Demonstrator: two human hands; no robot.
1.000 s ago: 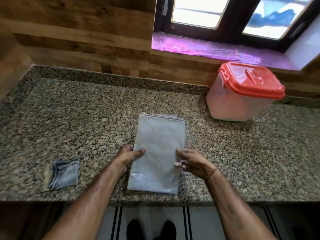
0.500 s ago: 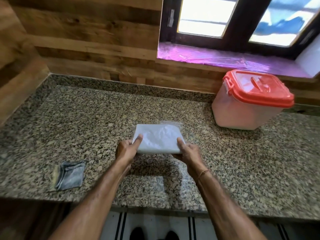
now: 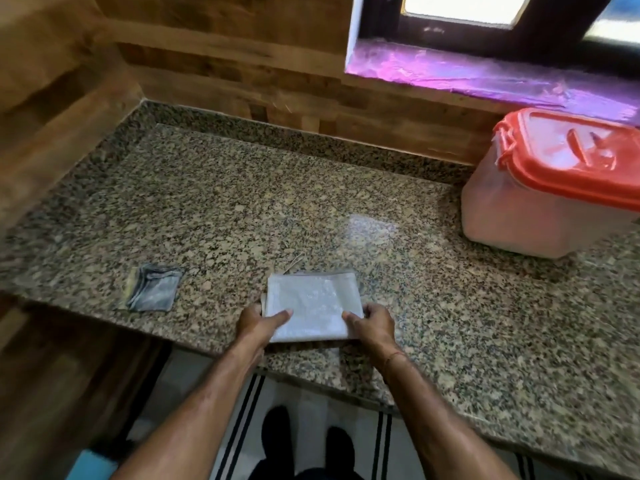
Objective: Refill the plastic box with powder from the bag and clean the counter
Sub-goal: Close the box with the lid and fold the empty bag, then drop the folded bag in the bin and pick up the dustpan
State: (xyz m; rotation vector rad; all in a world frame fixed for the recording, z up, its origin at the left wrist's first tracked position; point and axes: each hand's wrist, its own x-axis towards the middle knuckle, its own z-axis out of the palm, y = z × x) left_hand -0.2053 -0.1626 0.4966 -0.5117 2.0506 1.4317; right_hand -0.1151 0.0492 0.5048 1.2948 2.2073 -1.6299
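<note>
Nothing you can read here: no legible label, brand or no. on the bag [image 3: 313, 303], the box [image 3: 519, 216], its lid [image 3: 571, 157] or the cloth [image 3: 154, 289]. View's a bit soft, so any fine print is too blurred to tell.
</note>
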